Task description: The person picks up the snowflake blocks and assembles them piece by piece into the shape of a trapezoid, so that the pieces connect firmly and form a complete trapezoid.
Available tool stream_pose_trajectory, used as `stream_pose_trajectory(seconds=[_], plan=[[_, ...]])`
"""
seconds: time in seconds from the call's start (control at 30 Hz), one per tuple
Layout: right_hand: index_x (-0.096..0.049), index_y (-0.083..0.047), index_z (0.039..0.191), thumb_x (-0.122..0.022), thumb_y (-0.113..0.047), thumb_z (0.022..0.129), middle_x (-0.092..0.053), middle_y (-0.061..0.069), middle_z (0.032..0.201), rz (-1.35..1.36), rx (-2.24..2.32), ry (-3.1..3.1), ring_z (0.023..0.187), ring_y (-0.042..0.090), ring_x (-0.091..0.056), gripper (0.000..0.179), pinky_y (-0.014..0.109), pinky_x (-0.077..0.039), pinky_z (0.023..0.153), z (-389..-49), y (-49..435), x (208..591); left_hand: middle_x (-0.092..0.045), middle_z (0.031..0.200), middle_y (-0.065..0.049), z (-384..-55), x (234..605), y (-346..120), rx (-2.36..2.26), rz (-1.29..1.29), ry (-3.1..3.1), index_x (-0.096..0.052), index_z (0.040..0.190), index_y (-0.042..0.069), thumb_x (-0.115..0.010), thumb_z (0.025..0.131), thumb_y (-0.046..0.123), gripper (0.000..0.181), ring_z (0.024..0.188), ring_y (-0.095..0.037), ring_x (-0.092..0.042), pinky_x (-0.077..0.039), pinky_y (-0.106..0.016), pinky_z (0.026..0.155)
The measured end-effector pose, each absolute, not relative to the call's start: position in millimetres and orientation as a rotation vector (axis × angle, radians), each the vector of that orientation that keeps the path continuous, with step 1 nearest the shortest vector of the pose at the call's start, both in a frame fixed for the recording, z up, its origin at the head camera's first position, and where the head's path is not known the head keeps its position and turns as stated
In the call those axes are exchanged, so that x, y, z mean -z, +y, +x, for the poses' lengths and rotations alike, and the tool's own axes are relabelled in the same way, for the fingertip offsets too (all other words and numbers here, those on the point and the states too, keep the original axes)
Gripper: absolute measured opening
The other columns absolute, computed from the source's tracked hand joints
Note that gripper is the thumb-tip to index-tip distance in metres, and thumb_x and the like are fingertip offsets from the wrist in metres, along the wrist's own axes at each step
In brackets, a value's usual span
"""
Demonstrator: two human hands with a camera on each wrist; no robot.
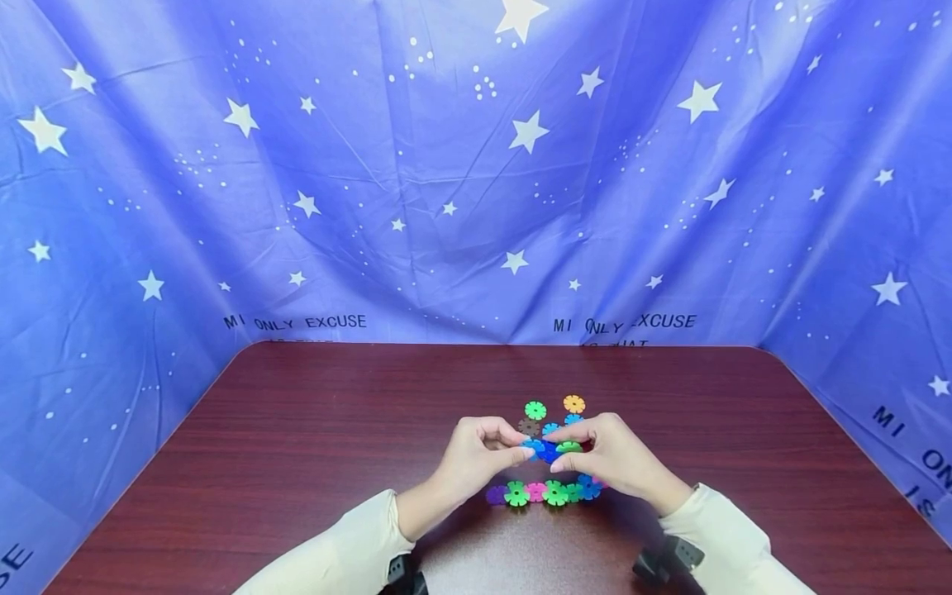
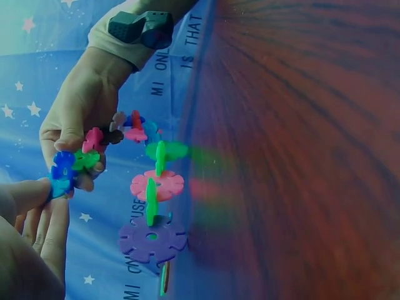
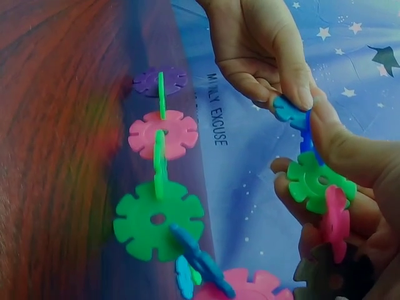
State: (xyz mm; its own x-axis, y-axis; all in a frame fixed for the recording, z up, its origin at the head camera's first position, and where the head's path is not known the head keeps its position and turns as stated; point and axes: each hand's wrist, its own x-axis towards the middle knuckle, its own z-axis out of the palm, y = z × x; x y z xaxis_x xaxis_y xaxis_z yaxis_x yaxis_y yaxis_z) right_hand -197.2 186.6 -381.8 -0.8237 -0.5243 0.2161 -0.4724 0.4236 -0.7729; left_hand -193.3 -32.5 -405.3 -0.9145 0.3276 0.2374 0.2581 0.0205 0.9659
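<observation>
Fingers pinching linked blue discs, starry curtain lettered "MI ONLY EXCUSE"

The discs look smooth plastic — the tabletop glossy wood, the backdrop satiny cloth.

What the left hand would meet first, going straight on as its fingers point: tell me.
Just past the light blue piece it pinches, the left hand would likely meet the dark blue piece, then the right hand; exact depth is unclear.
</observation>
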Motion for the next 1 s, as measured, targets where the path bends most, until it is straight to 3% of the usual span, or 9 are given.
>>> stream_pose_trajectory(seconds=[0.23,0.4,0.73,1.0], plan=[[-0.073,-0.007,0.102,-0.078,-0.023,0.077,-0.064,-0.009,0.07,-0.961,1.292,2.632,0.042,-0.001,-0.033,0.03,0.02,-0.035,0.04,-203.2,193.4,383.4,-0.071,0.082,-0.014,-206.3,406.3,-35.5,-2.014,0.652,2.09,-0.07,0.092,-0.007,-0.076,0.077,0.004,0.02,0.068,-0.009,-0.066,-0.055,-0.024,0.065],[-0.073,-0.009,0.102,-0.077,-0.022,0.079,-0.071,-0.004,0.089,-1.004,1.22,2.64,0.047,-0.001,-0.033,0.027,0.02,-0.04,0.046,-208.6,200.4,383.8,-0.072,0.09,-0.013,-226.3,411.5,-44.9,-1.887,0.698,2.164,-0.068,0.103,-0.006,-0.074,0.08,0.009,0.029,0.075,-0.009,-0.066,-0.055,-0.026,0.07],[-0.072,-0.01,0.105,-0.069,-0.027,0.086,-0.071,-0.002,0.094,-1.104,1.179,2.615,0.056,0.001,-0.042,0.026,0.021,-0.042,0.051,-212.6,206.6,384.5,-0.068,0.106,-0.02,-265.2,424.6,-47.8,-1.78,0.444,2.166,-0.065,0.107,-0.009,-0.073,0.077,-0.002,0.033,0.095,-0.021,-0.065,-0.053,-0.028,0.08],[-0.072,-0.013,0.106,-0.067,-0.03,0.087,-0.071,-0.005,0.097,-1.1,1.125,2.611,0.051,0.001,-0.04,0.026,0.022,-0.044,0.051,-211.9,208.0,383.1,-0.072,0.095,-0.011,-271.6,434.0,-29.6,-1.59,0.453,2.425,-0.073,0.097,-0.001,-0.08,0.07,-0.002,0.028,0.086,-0.017,-0.063,-0.052,-0.024,0.073]])
